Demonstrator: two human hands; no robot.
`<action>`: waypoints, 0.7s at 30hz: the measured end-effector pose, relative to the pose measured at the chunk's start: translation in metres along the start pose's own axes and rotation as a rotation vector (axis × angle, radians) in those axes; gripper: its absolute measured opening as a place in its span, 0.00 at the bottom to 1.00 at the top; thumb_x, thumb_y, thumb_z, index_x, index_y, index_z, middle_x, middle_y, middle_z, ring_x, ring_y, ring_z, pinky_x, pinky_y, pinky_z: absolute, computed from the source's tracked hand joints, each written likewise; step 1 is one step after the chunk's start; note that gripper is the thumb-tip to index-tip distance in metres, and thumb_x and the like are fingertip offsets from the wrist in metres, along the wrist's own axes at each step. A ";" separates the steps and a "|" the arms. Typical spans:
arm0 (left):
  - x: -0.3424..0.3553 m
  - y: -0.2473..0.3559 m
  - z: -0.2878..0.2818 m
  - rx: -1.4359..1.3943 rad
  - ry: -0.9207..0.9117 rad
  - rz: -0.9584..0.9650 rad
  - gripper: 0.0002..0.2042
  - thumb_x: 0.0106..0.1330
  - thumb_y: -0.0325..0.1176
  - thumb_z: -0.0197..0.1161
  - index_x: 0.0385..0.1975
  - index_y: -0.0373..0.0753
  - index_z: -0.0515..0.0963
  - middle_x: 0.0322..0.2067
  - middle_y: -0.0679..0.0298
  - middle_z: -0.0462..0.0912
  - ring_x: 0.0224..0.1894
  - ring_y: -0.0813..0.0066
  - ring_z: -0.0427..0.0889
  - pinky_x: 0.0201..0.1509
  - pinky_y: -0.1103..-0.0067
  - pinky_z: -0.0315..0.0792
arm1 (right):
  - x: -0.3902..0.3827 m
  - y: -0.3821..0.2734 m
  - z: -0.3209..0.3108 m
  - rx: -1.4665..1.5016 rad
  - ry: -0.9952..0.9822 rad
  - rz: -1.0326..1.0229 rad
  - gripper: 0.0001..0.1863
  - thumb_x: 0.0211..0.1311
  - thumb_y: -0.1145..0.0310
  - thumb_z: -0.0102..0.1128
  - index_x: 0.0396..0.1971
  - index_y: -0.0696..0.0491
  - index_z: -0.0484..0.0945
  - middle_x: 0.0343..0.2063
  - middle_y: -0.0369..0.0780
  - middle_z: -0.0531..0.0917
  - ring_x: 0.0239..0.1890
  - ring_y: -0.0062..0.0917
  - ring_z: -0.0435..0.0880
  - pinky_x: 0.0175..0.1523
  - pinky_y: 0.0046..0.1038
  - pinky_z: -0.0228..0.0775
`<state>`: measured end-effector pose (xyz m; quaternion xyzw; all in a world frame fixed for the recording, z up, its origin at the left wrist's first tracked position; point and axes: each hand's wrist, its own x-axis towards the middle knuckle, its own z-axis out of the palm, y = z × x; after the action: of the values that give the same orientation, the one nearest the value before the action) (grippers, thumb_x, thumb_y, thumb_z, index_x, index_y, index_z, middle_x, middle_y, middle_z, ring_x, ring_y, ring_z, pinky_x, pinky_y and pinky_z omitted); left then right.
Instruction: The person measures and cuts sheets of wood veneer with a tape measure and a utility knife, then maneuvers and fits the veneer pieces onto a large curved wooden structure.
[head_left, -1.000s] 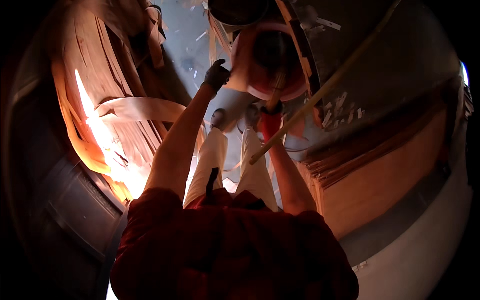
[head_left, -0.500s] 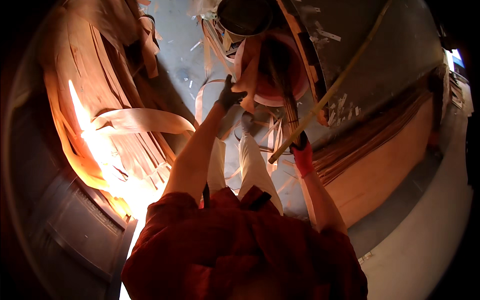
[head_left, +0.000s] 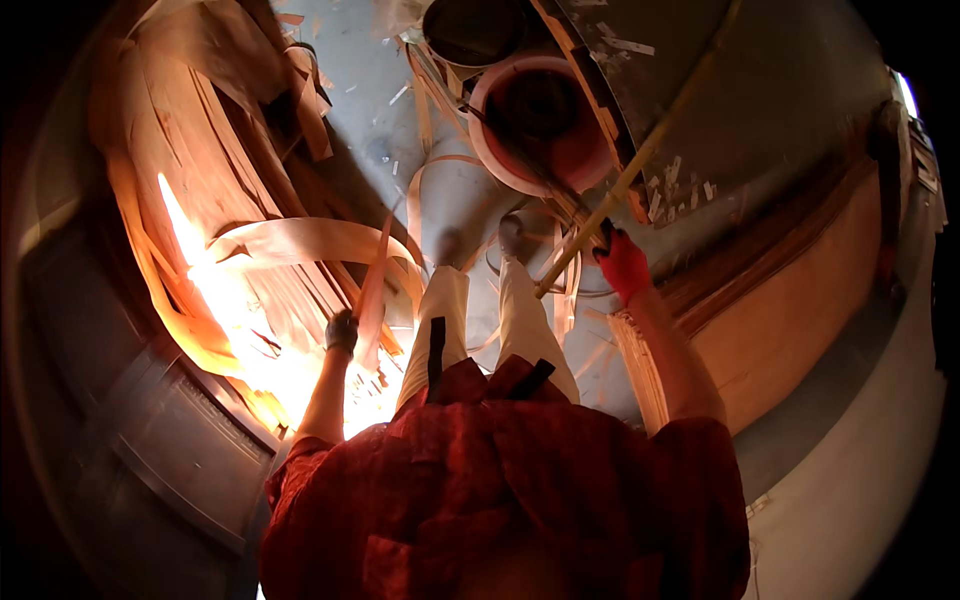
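Note:
My left hand [head_left: 342,330], in a dark glove, is down beside the veneer stack at left. Its fingers are closed on a narrow, pointed veneer strip [head_left: 374,290] that stands up past the hand. My right hand [head_left: 622,265], in a red glove, grips the near end of a long dark stick-like bundle [head_left: 562,194]. The bundle slants away to the left over the rim of a pink round tub [head_left: 490,160]. Dark stuff lies inside the tub; what it is cannot be made out. A yellowish pole [head_left: 660,150] crosses close by my right hand.
A tall veneer stack [head_left: 240,180] fills the left, with a curled veneer band [head_left: 290,238] looping out. Bright light glares on its near end. Another sheet stack [head_left: 770,290] stands right. Beyond the tub is a dark round container [head_left: 470,30]. Scraps [head_left: 680,195] litter the floor.
My left hand has drawn back from the tub, down and left to the veneer stack. My right hand has moved slightly up and right; the bundle now leans further left.

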<state>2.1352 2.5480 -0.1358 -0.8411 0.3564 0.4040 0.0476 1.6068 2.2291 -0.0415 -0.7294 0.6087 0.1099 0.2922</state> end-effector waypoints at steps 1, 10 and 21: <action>-0.018 -0.011 0.002 0.026 -0.014 -0.043 0.10 0.61 0.36 0.58 0.39 0.42 0.81 0.42 0.50 0.82 0.46 0.50 0.80 0.50 0.62 0.73 | 0.009 0.001 -0.001 -0.068 -0.005 0.000 0.30 0.58 0.63 0.59 0.61 0.47 0.67 0.49 0.50 0.77 0.45 0.47 0.80 0.48 0.45 0.75; 0.019 0.039 -0.029 -0.378 -0.290 0.002 0.33 0.60 0.27 0.62 0.67 0.47 0.60 0.56 0.62 0.70 0.19 0.73 0.73 0.21 0.78 0.72 | -0.043 0.007 -0.015 0.088 0.157 0.065 0.23 0.51 0.61 0.60 0.48 0.52 0.75 0.41 0.53 0.82 0.45 0.47 0.82 0.49 0.43 0.74; 0.092 0.155 -0.060 -0.409 -0.513 0.067 0.19 0.69 0.37 0.57 0.59 0.47 0.69 0.51 0.63 0.77 0.36 0.58 0.82 0.40 0.57 0.79 | -0.414 -0.016 0.069 1.098 0.565 0.891 0.25 0.51 0.71 0.66 0.53 0.53 0.75 0.29 0.35 0.80 0.25 0.17 0.76 0.30 0.23 0.71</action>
<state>2.1137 2.3598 -0.1289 -0.6919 0.2716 0.6673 -0.0474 1.5381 2.6106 0.1210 -0.1651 0.8644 -0.2920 0.3745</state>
